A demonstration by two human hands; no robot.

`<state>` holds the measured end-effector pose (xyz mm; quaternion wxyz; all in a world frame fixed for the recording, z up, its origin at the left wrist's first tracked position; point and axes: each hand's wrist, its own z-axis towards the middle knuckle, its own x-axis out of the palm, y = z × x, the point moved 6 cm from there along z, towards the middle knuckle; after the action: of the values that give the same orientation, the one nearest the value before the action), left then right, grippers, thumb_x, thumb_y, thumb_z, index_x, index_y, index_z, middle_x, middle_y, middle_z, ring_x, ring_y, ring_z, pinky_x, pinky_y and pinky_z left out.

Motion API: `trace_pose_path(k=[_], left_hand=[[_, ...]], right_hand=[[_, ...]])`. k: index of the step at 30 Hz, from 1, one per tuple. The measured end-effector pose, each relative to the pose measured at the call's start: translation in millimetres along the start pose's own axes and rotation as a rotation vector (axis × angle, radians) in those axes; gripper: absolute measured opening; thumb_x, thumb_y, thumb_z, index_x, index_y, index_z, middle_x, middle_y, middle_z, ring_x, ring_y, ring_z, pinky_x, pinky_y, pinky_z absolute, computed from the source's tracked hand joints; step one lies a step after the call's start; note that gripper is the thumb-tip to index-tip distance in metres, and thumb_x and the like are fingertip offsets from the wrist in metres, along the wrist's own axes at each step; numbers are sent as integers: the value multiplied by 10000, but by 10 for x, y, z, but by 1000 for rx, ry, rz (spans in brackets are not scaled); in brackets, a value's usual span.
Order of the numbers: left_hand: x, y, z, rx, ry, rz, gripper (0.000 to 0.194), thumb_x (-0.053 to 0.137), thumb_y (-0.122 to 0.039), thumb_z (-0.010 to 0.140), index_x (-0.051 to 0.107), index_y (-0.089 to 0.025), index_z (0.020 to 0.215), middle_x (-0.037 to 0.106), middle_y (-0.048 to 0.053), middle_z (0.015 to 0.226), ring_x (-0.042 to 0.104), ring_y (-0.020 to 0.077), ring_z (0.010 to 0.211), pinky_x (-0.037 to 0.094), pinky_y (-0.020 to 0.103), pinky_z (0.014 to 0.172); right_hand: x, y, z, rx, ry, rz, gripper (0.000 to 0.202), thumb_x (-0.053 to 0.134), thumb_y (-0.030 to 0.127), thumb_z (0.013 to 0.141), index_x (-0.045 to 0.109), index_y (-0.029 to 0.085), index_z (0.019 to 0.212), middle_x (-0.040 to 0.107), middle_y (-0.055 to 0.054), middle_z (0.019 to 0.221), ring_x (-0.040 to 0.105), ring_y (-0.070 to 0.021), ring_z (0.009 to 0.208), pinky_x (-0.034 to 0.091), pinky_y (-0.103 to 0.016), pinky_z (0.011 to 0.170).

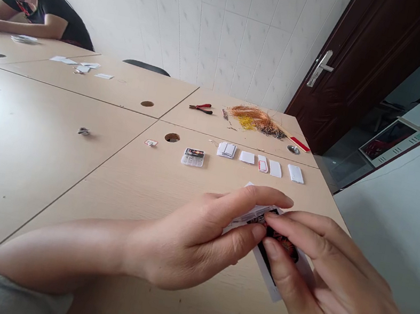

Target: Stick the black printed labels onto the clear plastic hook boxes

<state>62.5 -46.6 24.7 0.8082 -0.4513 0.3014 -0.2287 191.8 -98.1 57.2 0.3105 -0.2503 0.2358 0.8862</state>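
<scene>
Left hand (204,237), right hand (344,294) grasping clear case (249,216); black-orange label (291,249) partly covered, lettering unreadable.

The bench (33,164) is light brown, with thin dark lines and round holes (147,103). White cards (248,157) sit in five little groups in a row, and one shows red lines. Just left of them is a small clear box (193,158) with a dark top. Farther back lie thin orange wires (250,114), yellow bits (246,123), a shiny round thing (293,149) and red and black pliers (204,111). White papers (83,69) lie far left.
</scene>
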Motion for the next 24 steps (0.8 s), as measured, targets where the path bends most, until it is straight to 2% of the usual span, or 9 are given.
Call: trace_pose_path(k=[4, 9, 12, 18, 24], left_hand=[[-9, 7, 4, -7, -5, -2, 302, 407, -246, 1077, 453, -215, 1373, 628, 61, 1133, 636, 118, 865, 563, 224, 730], [-19, -9, 15, -7, 18, 18, 301, 433, -252, 1065, 456, -213, 1362, 627, 66, 1120, 638, 132, 884, 566, 229, 732], [-7, -14, 8, -5, 24, 10, 309, 421, -242, 1069, 448, -198, 1373, 622, 67, 1122, 636, 125, 888, 566, 221, 738], [6, 2, -16, -7, -2, -31, 310, 402, -256, 1081, 462, -230, 1384, 624, 68, 1150, 637, 127, 890, 571, 219, 718], [-2, 2, -10, -40, -9, -14, 306, 369, -279, 1091, 463, -231, 1378, 636, 65, 1095, 655, 140, 853, 564, 256, 708]], right_hand=[[13, -13, -18, 19, -4, -3, 219, 618, 72, 907, 703, 193, 1069, 751, -57, 968, 748, -166, 804, 665, -252, 776], [-4, -14, -26, 18, -25, 6, 195, 622, 74, 909, 711, 157, 1062, 748, -69, 968, 742, -144, 828, 642, -201, 813], [-13, -19, -18, 23, -25, 12, 203, 624, 64, 905, 712, 170, 1055, 750, -58, 960, 743, -148, 825, 648, -227, 831], [-13, -14, 10, 22, -18, -10, 201, 629, 90, 910, 717, 173, 1070, 757, -64, 960, 752, -164, 783, 663, -236, 762], [1, 3, -3, 14, -14, -38, 185, 637, 99, 914, 719, 163, 1068, 757, -69, 964, 747, -152, 791, 647, -221, 825]])
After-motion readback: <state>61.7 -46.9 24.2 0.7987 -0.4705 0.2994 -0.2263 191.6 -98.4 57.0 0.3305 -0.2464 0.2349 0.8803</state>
